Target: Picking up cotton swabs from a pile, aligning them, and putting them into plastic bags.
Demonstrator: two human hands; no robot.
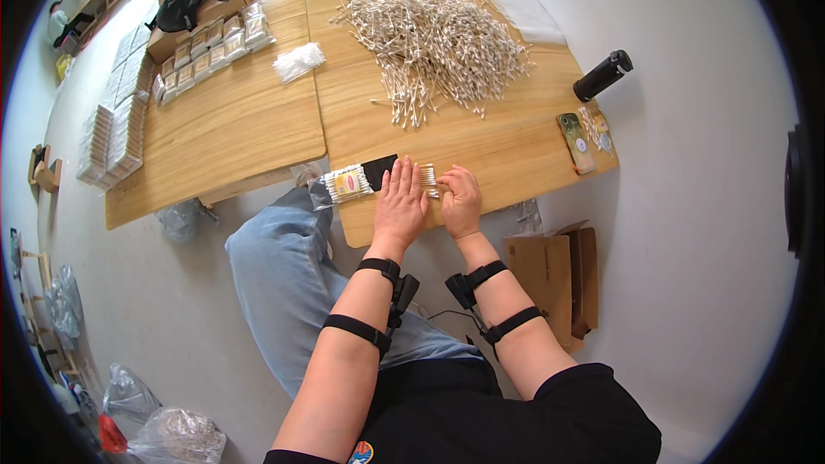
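Note:
My left hand (pixel 400 203) lies flat, fingers stretched out, over a black flat piece (pixel 378 172) and a row of cotton swabs (pixel 429 177) near the table's front edge. To its left, a clear plastic bag (pixel 346 183) with a yellow label holds white-tipped swabs and meets the black piece. My right hand (pixel 461 201) is closed with curled fingers at the right ends of the swab row; what its fingertips pinch, if anything, is hidden. Farther back on the table spreads a big loose heap of cotton swabs (pixel 438 43).
Right of the heap are a black bottle (pixel 603 76) and a phone (pixel 575 143) beside a few swabs. Clear bags (pixel 299 62) lie on the left table, with packed swab bags (pixel 210 53) behind. A cardboard box (pixel 550 283) stands below the table's right side.

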